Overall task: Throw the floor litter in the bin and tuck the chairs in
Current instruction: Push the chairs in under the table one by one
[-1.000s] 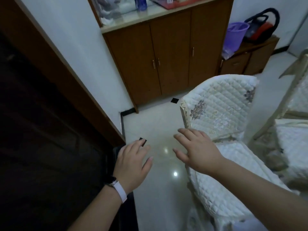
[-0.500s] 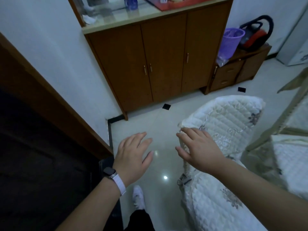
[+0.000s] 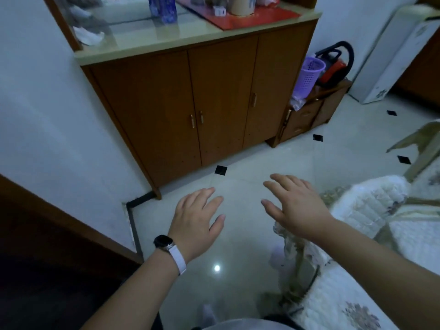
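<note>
My left hand (image 3: 196, 220) hovers open over the pale tiled floor, palm down, a watch with a white strap on its wrist. My right hand (image 3: 295, 206) is also open with fingers spread, held just above the top left corner of a chair (image 3: 366, 210) covered in white quilted fabric with flower prints. I cannot tell whether it touches the chair back. A purple perforated bin (image 3: 308, 76) stands on a low wooden drawer unit at the back right. No litter shows on the visible floor.
A brown three-door cabinet (image 3: 202, 110) with a pale top stands against the wall ahead. A red and black vacuum cleaner (image 3: 335, 63) sits behind the bin. A dark wooden door frame (image 3: 59, 225) runs along the left. Another covered chair (image 3: 426, 148) shows at the right edge.
The view has risen and turned toward the cabinet. The chair has slid lower and to the right in view, and both hands have stayed open in front of me.
</note>
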`<state>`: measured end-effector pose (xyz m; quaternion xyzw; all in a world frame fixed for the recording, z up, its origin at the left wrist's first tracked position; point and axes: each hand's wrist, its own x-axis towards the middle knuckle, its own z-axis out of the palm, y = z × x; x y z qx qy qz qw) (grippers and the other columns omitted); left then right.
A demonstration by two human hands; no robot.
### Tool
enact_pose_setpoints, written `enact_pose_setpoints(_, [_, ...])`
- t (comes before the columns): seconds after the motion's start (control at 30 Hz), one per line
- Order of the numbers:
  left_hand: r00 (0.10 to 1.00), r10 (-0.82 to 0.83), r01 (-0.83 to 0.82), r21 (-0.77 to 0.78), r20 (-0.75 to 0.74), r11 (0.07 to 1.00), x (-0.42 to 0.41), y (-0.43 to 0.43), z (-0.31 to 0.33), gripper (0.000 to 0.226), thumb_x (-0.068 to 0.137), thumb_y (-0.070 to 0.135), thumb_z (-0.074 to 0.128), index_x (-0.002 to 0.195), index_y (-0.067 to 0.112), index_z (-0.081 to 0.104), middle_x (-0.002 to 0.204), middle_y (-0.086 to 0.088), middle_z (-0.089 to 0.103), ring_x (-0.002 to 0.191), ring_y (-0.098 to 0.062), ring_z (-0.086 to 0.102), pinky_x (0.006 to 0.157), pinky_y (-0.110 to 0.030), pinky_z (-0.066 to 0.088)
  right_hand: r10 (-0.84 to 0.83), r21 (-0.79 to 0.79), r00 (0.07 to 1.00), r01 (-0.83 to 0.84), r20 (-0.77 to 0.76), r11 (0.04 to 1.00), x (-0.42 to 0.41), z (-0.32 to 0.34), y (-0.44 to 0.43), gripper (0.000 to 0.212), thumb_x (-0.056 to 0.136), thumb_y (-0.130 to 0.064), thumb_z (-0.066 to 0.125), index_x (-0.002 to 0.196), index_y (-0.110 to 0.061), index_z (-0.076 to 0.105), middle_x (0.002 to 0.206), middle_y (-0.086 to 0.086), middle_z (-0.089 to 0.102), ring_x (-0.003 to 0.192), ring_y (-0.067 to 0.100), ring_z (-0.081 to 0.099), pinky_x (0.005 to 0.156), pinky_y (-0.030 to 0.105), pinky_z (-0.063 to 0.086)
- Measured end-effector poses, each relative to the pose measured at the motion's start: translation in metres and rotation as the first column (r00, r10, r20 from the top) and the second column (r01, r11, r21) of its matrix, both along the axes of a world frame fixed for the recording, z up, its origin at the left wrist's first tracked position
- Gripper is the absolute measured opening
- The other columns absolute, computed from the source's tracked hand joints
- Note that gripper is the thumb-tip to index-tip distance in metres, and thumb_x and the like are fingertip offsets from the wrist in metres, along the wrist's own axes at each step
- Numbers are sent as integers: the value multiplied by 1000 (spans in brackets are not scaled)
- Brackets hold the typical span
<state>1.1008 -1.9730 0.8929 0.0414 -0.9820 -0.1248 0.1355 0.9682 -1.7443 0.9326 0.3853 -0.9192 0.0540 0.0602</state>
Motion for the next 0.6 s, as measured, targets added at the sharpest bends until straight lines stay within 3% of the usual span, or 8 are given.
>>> enact_pose_setpoints(0.23, [993,-119,119,11,5,993,-93,-42,3,44,89,43,47,120,19,66,129,-5,61,116,-25,55,96,-42,43,-152,-12,988,152,25,988,-39,-16,-21,50,90,-54,40,119,-20,63,128,4,60,112,28,58,91,39,45])
enact_pose_setpoints(0.6, [950,-294,300,-47,108,953,-283,-64,3,43,89,43,47,121,20,66,132,-3,59,121,-24,52,102,-34,26,-331,-104,937,342,109,934,-188,-54,-29,50,91,-53,42,119,-18,64,127,7,62,111,29,60,91,41,47])
